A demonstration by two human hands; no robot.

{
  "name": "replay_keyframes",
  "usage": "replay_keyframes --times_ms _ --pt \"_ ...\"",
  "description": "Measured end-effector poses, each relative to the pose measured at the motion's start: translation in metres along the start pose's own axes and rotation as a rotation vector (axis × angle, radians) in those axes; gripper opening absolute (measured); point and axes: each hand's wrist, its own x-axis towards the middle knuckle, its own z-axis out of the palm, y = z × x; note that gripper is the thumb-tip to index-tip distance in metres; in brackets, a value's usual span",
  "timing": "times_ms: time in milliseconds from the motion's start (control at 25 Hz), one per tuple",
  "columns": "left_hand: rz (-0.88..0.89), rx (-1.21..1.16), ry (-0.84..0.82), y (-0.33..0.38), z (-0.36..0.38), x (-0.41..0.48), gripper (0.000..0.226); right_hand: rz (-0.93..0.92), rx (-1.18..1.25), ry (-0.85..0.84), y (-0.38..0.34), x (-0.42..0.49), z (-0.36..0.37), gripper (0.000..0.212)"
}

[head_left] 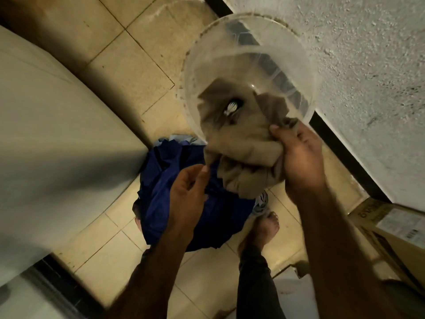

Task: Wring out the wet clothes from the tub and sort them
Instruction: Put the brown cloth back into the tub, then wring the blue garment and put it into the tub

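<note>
The clear tub tilts above the tiled floor, so the tan cloth spills over its lower rim onto the blue clothes. The right hand clenches that cloth at the rim, likely to drag it out. The left hand hovers slack over the pile, holding nothing.

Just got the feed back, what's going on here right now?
A person stands barefoot on a tiled floor, emptying a clear tub that is tipped on its side. The right hand grips a bunch of a tan garment at the tub's rim, and the garment spills out of the tub. The left hand is open beside the hanging cloth, above a pile of blue clothes on the floor. Nothing is being wrung at this moment.
</note>
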Motion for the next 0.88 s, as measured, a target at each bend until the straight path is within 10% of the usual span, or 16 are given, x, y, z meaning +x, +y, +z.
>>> replay_keyframes --times_ms 360,560,680,880 --pt "-0.078 0.139 0.042 -0.033 -0.015 0.032 0.009 0.266 -0.09 0.102 0.021 0.041 0.019 0.022" --pt "-0.069 0.822 0.456 -0.085 -0.081 0.043 0.06 0.315 -0.243 0.067 0.107 -0.002 0.021 0.022" --pt "-0.174 1.019 0.33 -0.111 -0.112 0.056 0.09 0.432 -0.345 -0.039 0.149 -0.027 0.028 0.021" --pt "-0.126 1.116 0.139 -0.11 -0.104 0.072 0.025 0.426 -0.552 -0.205 0.194 -0.034 0.052 0.029"
